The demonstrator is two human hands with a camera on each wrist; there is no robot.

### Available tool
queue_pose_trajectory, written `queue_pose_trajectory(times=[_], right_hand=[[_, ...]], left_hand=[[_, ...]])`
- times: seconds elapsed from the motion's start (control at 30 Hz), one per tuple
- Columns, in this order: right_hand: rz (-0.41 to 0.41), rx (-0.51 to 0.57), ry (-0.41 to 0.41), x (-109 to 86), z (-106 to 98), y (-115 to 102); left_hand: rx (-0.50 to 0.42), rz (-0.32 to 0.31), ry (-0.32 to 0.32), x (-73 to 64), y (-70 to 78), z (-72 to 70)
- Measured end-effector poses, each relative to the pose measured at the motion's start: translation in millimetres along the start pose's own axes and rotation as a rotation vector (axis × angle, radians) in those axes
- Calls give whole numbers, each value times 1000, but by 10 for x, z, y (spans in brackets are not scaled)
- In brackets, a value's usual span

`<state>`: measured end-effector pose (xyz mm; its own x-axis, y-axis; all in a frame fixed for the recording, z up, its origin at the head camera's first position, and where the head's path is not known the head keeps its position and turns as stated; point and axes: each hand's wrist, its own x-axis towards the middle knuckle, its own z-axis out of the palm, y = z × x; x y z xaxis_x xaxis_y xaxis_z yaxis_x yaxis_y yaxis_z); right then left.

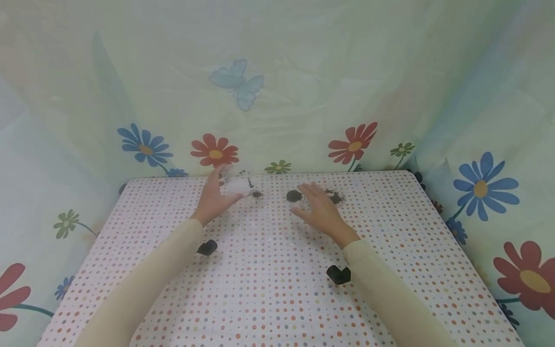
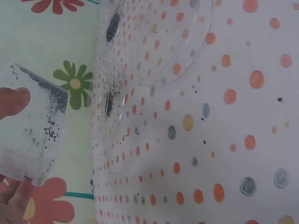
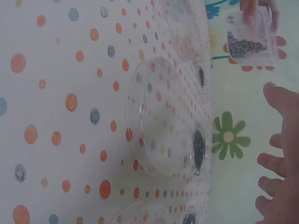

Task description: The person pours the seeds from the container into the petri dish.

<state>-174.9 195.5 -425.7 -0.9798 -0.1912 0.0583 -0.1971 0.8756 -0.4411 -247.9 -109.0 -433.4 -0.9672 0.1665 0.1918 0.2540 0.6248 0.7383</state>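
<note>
My left hand [image 1: 213, 198] grips a clear plastic container [image 2: 32, 126] between thumb and fingers, raised at the far side of the table. Small dark grains cling to its walls and gather along one side. Beneath it on the table lies a scattered little pile of dark grains [image 1: 257, 194]. My right hand [image 1: 322, 210] hovers with fingers spread and nothing in them, beside a rounder dark pile [image 1: 294, 195] in a clear shallow dish. Another loose pile [image 1: 335, 196] shows just beyond its knuckles. A clear round dish [image 3: 135, 116] stands nearer to me, between the hands.
More clear round dishes, including one rim [image 3: 128, 212], stand near the right hand. A few stray grains [image 2: 204, 142] dot the spotted tabletop [image 1: 277, 299]. A flowered curtain [image 1: 295, 96] rises at the table's back edge. Black wrist pieces [image 1: 338, 274] sit by both sleeves.
</note>
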Motion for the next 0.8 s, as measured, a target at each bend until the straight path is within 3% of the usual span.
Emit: queue_pose_trajectory(times=[0.8], right_hand=[[-23,28,-21,74,162,-142]], left_hand=[[47,-80,33,-172,-302,-109]])
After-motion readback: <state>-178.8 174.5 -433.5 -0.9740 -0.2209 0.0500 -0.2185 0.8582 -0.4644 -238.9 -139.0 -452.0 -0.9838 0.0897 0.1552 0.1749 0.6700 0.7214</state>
